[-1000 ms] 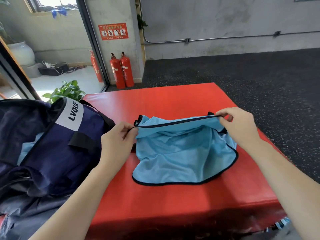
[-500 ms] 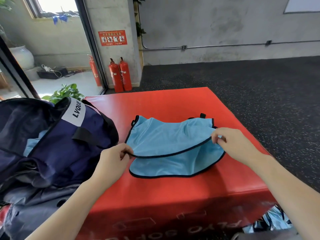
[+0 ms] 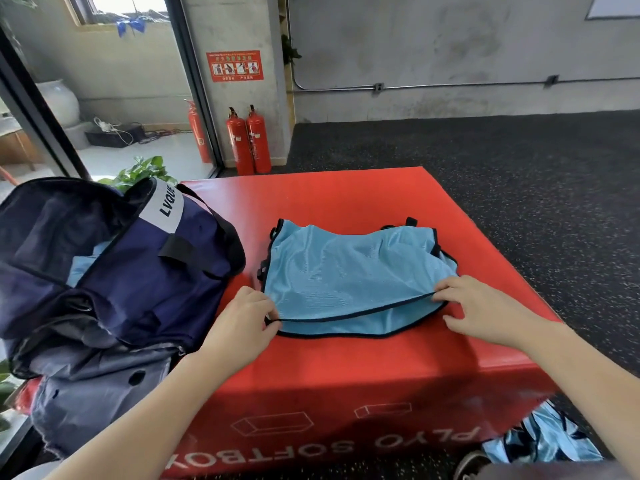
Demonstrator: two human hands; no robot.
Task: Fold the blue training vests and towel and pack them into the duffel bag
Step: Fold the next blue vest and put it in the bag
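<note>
The navy duffel bag (image 3: 138,271) at left reads "LVQUE"; the red box (image 3: 346,393) reads "PLYO SOFTBOX". The left hand (image 3: 242,327) and right hand (image 3: 485,306) each pinch the folded blue vest's (image 3: 346,271) black-trimmed near edge.

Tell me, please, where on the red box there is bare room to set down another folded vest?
Free: the far strip of the red box beyond the blue vest, and the near strip between the vest's hem and the box's front edge. Crowded: the left side, where the duffel bag presses close, and both hem corners, pinched by the left hand and right hand.
</note>
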